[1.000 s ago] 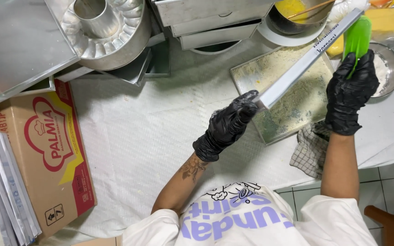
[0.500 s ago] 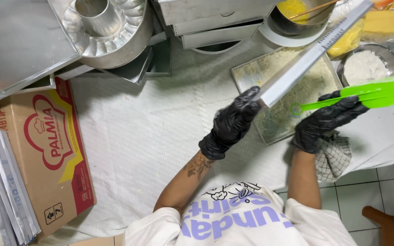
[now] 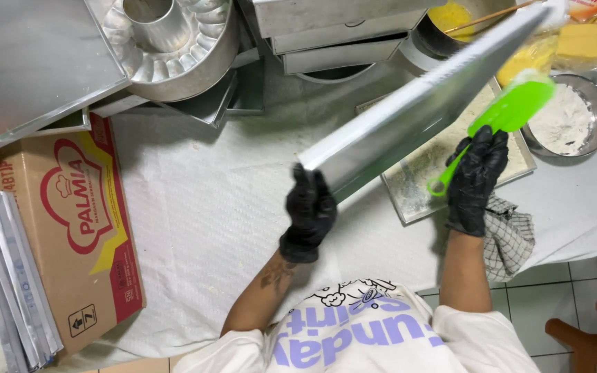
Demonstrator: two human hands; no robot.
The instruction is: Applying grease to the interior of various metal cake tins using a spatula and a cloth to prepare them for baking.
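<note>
Gripping the near end of the pan [image 3: 416, 103] with my left hand [image 3: 310, 214], I hold this long metal piece tilted, its far end rising toward the upper right of the frame; the gloved fingers are clamped on its lower corner at centre frame. My right hand [image 3: 476, 181], also in a black glove, is closed around the handle of the green spatula [image 3: 502, 119], whose blade lies against the pan's underside right of centre. Below both, a flat tray [image 3: 416, 183] with a pale crumb layer rests on the white cloth [image 3: 195, 228]. A checked towel [image 3: 509, 238] lies just beside my right wrist. A bowl [image 3: 566, 117] of white powder sits at the right edge, near yellow blocks [image 3: 585, 41] in wrap. A ring mould [image 3: 167, 41] sits at upper left, stacked tins [image 3: 340, 31] at top centre, and a carton [image 3: 70, 228] at left.
</note>
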